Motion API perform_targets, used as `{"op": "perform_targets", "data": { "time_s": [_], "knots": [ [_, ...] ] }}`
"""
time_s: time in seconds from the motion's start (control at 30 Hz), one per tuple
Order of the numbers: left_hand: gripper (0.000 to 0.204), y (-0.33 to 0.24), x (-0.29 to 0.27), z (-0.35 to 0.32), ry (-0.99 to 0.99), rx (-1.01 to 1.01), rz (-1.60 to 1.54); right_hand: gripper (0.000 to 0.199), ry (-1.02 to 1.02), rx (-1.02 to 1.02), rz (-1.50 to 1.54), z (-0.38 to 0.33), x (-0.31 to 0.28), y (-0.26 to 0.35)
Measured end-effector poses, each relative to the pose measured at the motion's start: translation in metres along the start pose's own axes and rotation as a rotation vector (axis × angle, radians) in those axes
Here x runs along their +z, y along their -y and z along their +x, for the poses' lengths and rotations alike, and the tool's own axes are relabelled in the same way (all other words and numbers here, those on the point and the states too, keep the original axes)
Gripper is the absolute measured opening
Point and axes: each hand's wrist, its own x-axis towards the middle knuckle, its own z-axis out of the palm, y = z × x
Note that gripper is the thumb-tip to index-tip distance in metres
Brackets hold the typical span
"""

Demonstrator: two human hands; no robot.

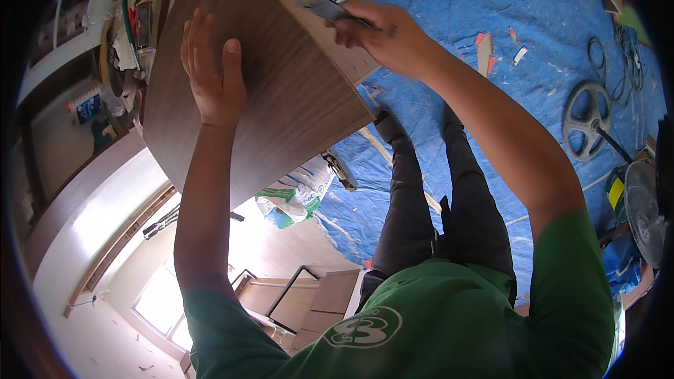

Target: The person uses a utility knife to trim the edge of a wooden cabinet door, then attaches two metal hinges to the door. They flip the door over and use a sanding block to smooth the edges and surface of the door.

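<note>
One left hand [214,81], upper left, open over brown panel [288,98]; right hand [385,34], top centre, gripping flat grey blade [324,8].

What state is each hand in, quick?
Left hand: open, at the wood-grain panel; contact unclear.
Right hand: closed, holding a flat-bladed tool, possibly a putty knife.

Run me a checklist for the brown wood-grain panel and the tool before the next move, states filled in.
1. Tool held: ok; the right hand is closed around the flat grey blade-like tool.
2. Left hand clear of the tool: ok; the left hand is open over the brown wood-grain panel, apart from it.
3. Tool edge sound: cannot tell; blurred.
4. Panel firmly supported: cannot tell; its underside is hidden.
5. Floor tidy: not ok; red and beige scraps lie on the blue plastic tarp.
</note>
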Motion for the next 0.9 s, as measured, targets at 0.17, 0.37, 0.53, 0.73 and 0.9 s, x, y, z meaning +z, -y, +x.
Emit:
{"op": "perform_targets", "data": {
  "time_s": [0.17,0.37,0.53,0.73,0.9],
  "knots": [
    [0.051,0.003,0.015,-0.003,0.067,-0.074,-0.016,0.025,0.068,0.031,0.021,0.029,0.008,0.000],
    [0.058,0.005,0.015,-0.002,0.097,-0.128,-0.093,0.016,0.049,-0.217,0.117,-0.016,0.012,-0.030],
    [0.058,0.003,0.014,-0.002,0.112,-0.139,-0.098,0.015,0.129,-0.103,-0.019,-0.080,0.001,-0.019],
    [0.059,0.002,0.016,0.000,0.136,-0.117,-0.117,0.013,0.205,-0.100,-0.016,-0.154,-0.029,-0.018],
    [0.060,0.005,0.015,0.011,0.243,0.067,-0.006,0.013,0.127,0.201,0.011,-0.168,-0.058,-0.017]
  ]
}}
